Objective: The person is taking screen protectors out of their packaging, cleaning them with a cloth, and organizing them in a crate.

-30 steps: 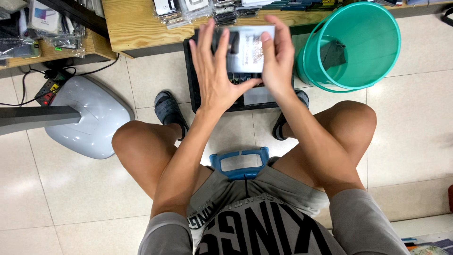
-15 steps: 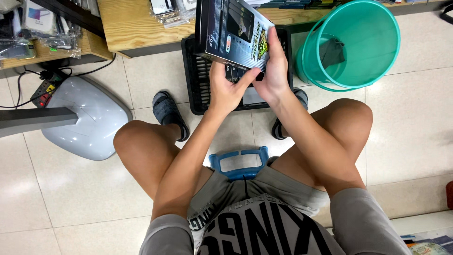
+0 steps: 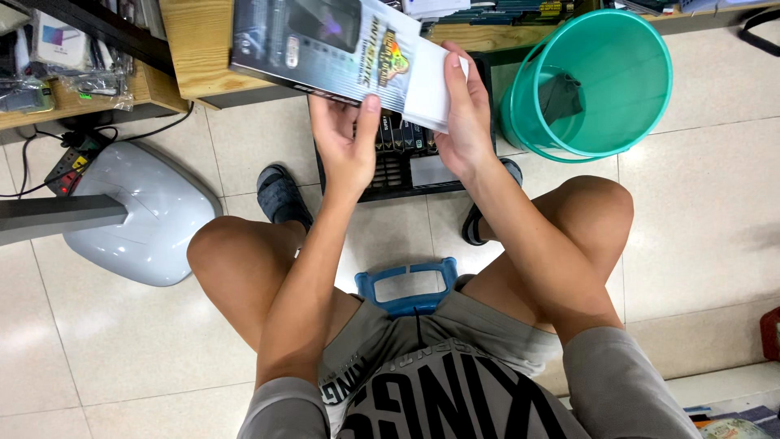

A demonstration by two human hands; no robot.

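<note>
I sit on a blue stool (image 3: 404,286) and hold a flat dark printed package (image 3: 317,45) up in front of me. My left hand (image 3: 345,142) grips its lower edge, thumb on the face. My right hand (image 3: 463,114) pinches a white insert (image 3: 426,89) that sticks out of the package's right end. Under my hands, on the floor, lies a black slatted crate (image 3: 398,171) with more flat packs in it.
A teal plastic bucket (image 3: 593,81) stands to the right of the crate. A wooden shelf (image 3: 191,57) runs along the top, with bagged items at left. A white fan base (image 3: 146,215) and a power strip (image 3: 69,162) sit at left.
The package has been lifted out of the crate and raised toward me, tilted leftward. The white insert now sticks out of its right end under my right hand.
</note>
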